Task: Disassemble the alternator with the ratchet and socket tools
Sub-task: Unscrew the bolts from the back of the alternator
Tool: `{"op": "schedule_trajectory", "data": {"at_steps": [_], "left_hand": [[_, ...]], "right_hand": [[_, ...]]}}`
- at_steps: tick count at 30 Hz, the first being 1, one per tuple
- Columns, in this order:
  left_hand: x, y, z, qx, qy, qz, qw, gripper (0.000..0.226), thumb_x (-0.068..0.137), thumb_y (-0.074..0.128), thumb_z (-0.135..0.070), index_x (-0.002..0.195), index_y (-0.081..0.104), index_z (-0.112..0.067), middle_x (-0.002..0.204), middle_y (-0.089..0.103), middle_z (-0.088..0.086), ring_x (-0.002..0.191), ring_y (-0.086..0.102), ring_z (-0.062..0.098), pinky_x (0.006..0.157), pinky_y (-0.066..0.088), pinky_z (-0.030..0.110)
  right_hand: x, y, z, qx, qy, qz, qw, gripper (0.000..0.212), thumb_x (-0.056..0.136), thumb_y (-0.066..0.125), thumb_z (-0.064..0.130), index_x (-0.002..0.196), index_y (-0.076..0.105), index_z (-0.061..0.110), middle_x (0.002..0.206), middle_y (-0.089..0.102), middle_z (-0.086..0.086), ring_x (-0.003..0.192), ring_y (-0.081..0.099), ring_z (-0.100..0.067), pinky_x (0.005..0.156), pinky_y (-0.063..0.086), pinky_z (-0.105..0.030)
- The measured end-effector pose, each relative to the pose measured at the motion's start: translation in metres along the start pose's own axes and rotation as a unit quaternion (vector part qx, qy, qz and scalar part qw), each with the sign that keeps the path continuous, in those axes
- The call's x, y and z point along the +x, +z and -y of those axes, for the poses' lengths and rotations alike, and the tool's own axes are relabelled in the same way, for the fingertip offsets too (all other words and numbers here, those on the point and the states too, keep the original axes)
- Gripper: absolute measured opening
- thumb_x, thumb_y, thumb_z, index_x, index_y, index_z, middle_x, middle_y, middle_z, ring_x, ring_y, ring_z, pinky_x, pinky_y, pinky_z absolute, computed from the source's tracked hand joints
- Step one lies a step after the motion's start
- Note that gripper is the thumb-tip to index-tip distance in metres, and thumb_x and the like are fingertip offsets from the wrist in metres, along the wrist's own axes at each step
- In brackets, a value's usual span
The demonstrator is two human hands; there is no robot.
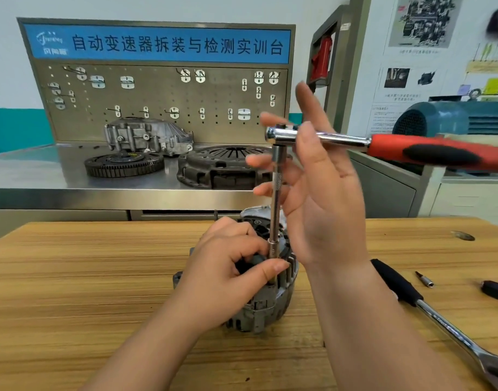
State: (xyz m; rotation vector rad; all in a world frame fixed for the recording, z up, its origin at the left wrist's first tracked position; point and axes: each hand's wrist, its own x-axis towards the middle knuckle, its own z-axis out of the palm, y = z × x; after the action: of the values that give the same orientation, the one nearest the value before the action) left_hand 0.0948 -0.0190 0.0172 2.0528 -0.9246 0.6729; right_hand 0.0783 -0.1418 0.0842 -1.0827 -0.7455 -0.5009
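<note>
The alternator (260, 309) stands on the wooden tabletop (73, 277), near the middle. The left hand (228, 263) lies on it, and its grip pinches the low end of the upright extension bar (276, 210). The right hand (321, 193) is released, with straight fingers touching the ratchet (397, 148) on top of the bar.

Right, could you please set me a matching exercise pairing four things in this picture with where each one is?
Things: 1 red-handled chrome ratchet; 2 grey metal alternator; 3 black-handled chrome ratchet; 4 dark round clutch cover.
Places: A on the steel bench; B lying untouched on the wooden table; C atop the upright chrome extension bar; D under the left hand.
Pairs: 1-C; 2-D; 3-B; 4-A.
</note>
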Motion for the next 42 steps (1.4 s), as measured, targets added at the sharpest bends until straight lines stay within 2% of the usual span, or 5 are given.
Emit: {"op": "schedule_trajectory", "data": {"at_steps": [12, 20, 27, 36, 42], "left_hand": [[0.002, -0.002, -0.001, -0.012, 0.006, 0.001, 1.000, 0.022, 0.073, 0.059, -0.052, 0.060, 0.045, -0.042, 0.063, 0.045, -0.013, 0.074, 0.044, 0.009, 0.068, 0.036, 0.027], [0.001, 0.001, -0.004, 0.010, -0.009, -0.005, 1.000, 0.029, 0.070, 0.057, -0.059, 0.058, 0.044, -0.035, 0.062, 0.047, -0.010, 0.075, 0.044, 0.010, 0.067, 0.036, 0.025], [0.000, -0.001, -0.003, 0.001, 0.007, -0.001, 1.000, 0.025, 0.074, 0.057, -0.056, 0.059, 0.040, -0.045, 0.064, 0.046, -0.013, 0.076, 0.044, 0.009, 0.069, 0.038, 0.027], [0.001, 0.001, -0.002, 0.011, -0.008, -0.014, 1.000, 0.034, 0.069, 0.057, -0.059, 0.055, 0.039, -0.035, 0.059, 0.046, -0.012, 0.071, 0.042, 0.007, 0.065, 0.034, 0.023], [0.000, 0.000, -0.003, 0.002, 0.008, -0.001, 1.000, 0.027, 0.074, 0.058, -0.056, 0.056, 0.040, -0.047, 0.064, 0.046, -0.012, 0.076, 0.044, 0.009, 0.070, 0.038, 0.028]], "right_hand": [[0.000, -0.002, -0.004, 0.107, 0.120, 0.019, 0.987, 0.052, 0.098, 0.021, 0.054, 0.131, 0.051, 0.028, 0.100, 0.075, -0.004, 0.061, 0.069, -0.016, 0.055, 0.053, -0.023], [-0.002, 0.007, 0.000, 0.013, -0.028, -0.027, 0.999, 0.030, 0.090, 0.054, 0.021, 0.114, 0.061, 0.037, 0.118, 0.063, 0.006, 0.080, 0.066, -0.013, 0.057, 0.051, -0.021], [-0.002, 0.004, -0.002, 0.089, 0.099, 0.000, 0.991, 0.048, 0.095, 0.028, 0.053, 0.121, 0.058, 0.025, 0.104, 0.074, -0.003, 0.061, 0.069, -0.017, 0.052, 0.052, -0.023], [-0.001, 0.009, 0.004, 0.026, -0.002, 0.001, 1.000, 0.024, 0.090, 0.060, 0.032, 0.113, 0.062, 0.039, 0.121, 0.063, 0.008, 0.082, 0.070, -0.014, 0.055, 0.053, -0.021], [0.001, 0.003, 0.004, 0.088, 0.127, 0.021, 0.988, 0.056, 0.088, 0.028, 0.060, 0.120, 0.058, 0.026, 0.102, 0.075, -0.002, 0.066, 0.071, -0.017, 0.053, 0.053, -0.024]]}}
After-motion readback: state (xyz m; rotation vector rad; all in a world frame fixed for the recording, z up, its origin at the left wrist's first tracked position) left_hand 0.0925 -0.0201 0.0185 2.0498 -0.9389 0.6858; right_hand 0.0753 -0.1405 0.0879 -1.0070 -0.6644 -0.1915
